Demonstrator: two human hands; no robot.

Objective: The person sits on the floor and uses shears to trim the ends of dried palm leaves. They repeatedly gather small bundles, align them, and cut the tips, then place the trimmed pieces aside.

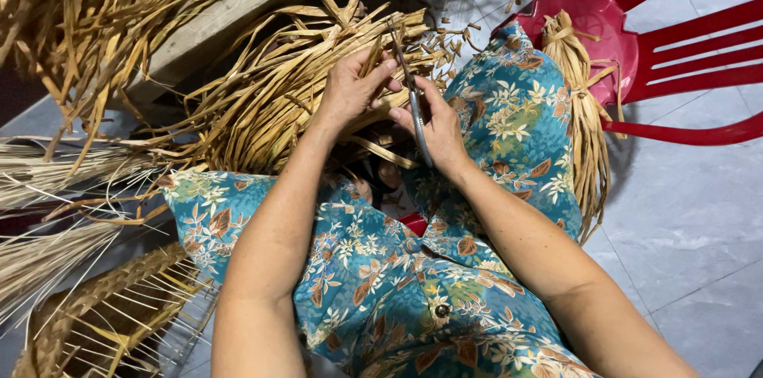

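While dried leaf strips (270,100) are pinched closed in the left hand (350,92), scissors (415,104) are gripped by the right hand (437,127), with trimming seemingly unfinished and many loose ends left.

A red plastic chair (628,44) stands right; a tied straw bundle (584,116) drapes across its seat.

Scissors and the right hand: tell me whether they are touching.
Touching. The head view shows the right hand wrapped around the scissors, whose blades stick out above its fingers toward the dried leaf strips that the left hand grips.
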